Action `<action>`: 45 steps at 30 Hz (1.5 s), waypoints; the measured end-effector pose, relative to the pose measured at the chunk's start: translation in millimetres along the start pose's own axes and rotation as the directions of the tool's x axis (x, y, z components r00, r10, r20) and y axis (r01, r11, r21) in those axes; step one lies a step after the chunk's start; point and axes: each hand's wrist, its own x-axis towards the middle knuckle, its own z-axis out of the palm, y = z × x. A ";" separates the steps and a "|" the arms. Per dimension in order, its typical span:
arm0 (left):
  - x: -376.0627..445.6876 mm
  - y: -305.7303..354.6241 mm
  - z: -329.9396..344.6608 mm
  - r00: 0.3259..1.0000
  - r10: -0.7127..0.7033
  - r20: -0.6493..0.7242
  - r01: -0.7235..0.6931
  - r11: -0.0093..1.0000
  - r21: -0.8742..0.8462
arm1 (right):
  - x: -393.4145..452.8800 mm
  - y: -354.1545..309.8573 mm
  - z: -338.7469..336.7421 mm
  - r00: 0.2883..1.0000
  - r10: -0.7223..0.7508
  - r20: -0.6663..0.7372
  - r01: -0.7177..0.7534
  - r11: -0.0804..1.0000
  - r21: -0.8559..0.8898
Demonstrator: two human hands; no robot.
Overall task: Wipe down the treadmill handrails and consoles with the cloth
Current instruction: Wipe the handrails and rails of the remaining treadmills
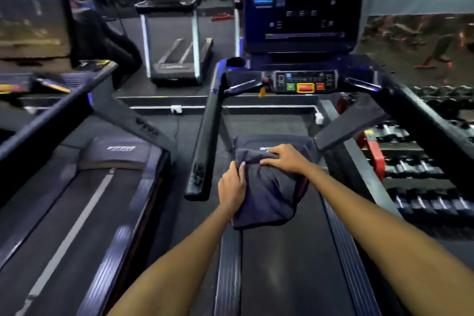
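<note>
Both hands on the cloth (266, 192), held mid-air above the treadmill belt (287, 264), centre of view. Left hand (232, 188) grips the cloth's left edge, fingers curled round it. Right hand (286, 158) pinches the top fold. Cloth hangs dark and bunched between them. Console (305, 82) far ahead, left handrail (207, 136) and right handrail (423, 120) untouched either side.

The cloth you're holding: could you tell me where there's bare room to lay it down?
The belt below the cloth, between both forearms, looks bare. The button panel is crowded. Both hands, left and right, hold the cloth.
</note>
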 end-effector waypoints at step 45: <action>-19.9 -53.8 -40.2 0.583 -0.701 -0.410 0.382 0.682 -0.624 | 30.9 -110.7 131.5 0.766 -0.632 0.117 0.643 0.752 -0.143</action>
